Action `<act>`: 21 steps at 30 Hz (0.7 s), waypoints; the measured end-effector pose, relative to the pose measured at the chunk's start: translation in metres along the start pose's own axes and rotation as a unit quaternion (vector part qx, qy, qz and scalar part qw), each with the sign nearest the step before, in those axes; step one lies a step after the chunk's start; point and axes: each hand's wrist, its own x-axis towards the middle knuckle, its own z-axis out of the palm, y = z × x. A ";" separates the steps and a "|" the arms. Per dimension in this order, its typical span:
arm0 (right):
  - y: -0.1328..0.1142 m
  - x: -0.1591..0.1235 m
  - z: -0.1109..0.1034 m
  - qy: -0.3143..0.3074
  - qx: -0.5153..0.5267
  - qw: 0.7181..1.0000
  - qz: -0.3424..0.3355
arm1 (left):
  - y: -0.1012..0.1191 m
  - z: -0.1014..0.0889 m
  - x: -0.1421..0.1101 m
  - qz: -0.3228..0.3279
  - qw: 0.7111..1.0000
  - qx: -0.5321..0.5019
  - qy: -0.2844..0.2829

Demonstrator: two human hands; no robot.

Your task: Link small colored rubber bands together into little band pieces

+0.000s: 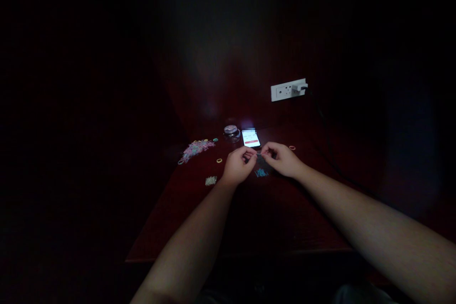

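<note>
My left hand [239, 165] and my right hand [281, 157] meet above the dark red table, fingers pinched. Between their fingertips runs a short, thin pale strand that looks like a small elastic band [259, 154], held at both ends. Just below the hands lies a little heap of blue bands [261, 173]. A pale yellowish heap of bands [211, 180] rests left of my left wrist. Farther left spreads a larger mixed pile of pink, white and teal bands [198, 149]. One yellow band [219, 160] lies alone, and a reddish band [292, 147] is beyond my right hand.
A lit phone [251, 138] stands behind my hands, beside a round clear container with a lid [231, 129]. On the back wall is a white socket panel [288, 90] with a plug; its dark cable [322, 116] drops to the right. Surroundings are very dark.
</note>
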 end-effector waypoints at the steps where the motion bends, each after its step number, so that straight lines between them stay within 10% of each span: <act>1: 0.000 0.000 0.000 0.001 -0.001 1.000 0.000 | 0.000 0.000 0.000 0.000 1.000 0.000 0.000; 21: 0.001 0.000 -0.001 0.003 -0.015 1.000 -0.001 | 0.002 0.000 0.000 -0.026 1.000 -0.015 -0.007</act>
